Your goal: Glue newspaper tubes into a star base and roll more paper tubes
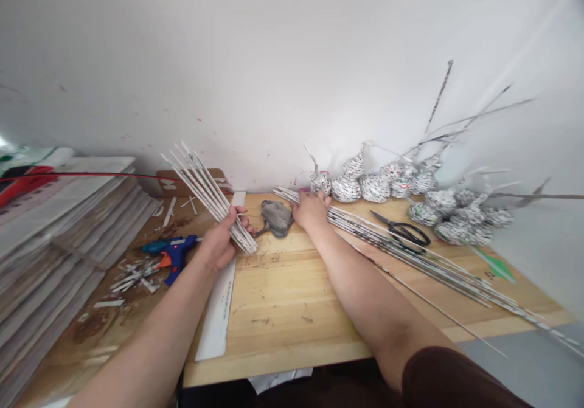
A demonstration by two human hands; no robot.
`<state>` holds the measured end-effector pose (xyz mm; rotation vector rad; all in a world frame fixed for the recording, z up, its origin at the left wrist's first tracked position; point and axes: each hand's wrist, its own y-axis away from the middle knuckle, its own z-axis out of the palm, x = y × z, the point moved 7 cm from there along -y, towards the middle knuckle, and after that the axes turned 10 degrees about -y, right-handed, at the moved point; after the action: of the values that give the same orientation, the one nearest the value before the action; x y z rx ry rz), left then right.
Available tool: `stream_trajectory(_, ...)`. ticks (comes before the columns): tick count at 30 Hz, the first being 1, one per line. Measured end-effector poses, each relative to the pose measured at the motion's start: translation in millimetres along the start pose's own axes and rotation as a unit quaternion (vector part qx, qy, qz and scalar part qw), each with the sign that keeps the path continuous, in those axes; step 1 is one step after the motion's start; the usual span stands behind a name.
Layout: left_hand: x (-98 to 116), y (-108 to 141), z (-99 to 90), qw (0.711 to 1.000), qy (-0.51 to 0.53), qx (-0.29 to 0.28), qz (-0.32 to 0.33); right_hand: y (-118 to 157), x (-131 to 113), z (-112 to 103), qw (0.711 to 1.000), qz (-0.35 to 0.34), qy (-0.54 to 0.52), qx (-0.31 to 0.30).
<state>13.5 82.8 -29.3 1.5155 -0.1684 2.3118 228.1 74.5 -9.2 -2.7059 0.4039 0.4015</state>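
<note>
My left hand (pixel 227 238) is closed round a bundle of short rolled-paper sticks (pixel 205 192), which fan out at their upper ends. My right hand (pixel 311 209) reaches to the far side of the wooden table, its fingers curled over a bundle of long rolled-paper sticks (pixel 392 244) near their far end. Those long sticks run to the right, past the table's edge. Between my hands lies a grey, lumpy thing (pixel 276 217) whose kind I cannot make out. A white ruler-like strip (pixel 219 317) lies below my left hand.
Black-handled scissors (pixel 406 230) lie beside the long sticks. Woven paper gourd shapes (pixel 375 187) line the wall, with more at the right (pixel 469 216). At left are a blue glue gun (pixel 179 256), paper scraps (pixel 134 276) and a tall paper stack (pixel 68 256).
</note>
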Motion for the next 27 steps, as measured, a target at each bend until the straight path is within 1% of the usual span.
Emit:
stream_trajectory(11, 0.6, 0.7, 2.7, 1.0, 0.007, -0.009, 0.0, 1.8, -6.1, -15.0, 0.998, 0.005, -0.013, 0.056)
stream_trajectory(17, 0.0, 1.4, 1.3, 1.0, -0.002, -0.004, -0.001, 0.1, 2.0, -20.0, 0.994, 0.059, -0.006, 0.088)
stream_trajectory(19, 0.0, 1.5, 1.5, 1.0, -0.005, -0.005, -0.001, 0.0, 2.3, -21.9, 0.994, 0.06, -0.006, 0.092)
stream_trajectory(22, 0.3, 1.7, 1.7, 1.0, -0.009, -0.004, -0.001, 0.6, -5.9, -21.0, 0.997, 0.01, -0.003, 0.075)
stream_trajectory(25, 0.7, 1.8, 1.1, 1.0, -0.008, 0.001, -0.001, 1.2, -17.6, -9.9, 0.998, -0.067, -0.004, 0.011)
stream_trajectory(27, 0.8, 1.8, 0.9, 1.0, -0.005, 0.004, -0.001, 0.8, -20.1, -1.1, 0.995, -0.091, -0.005, -0.027)
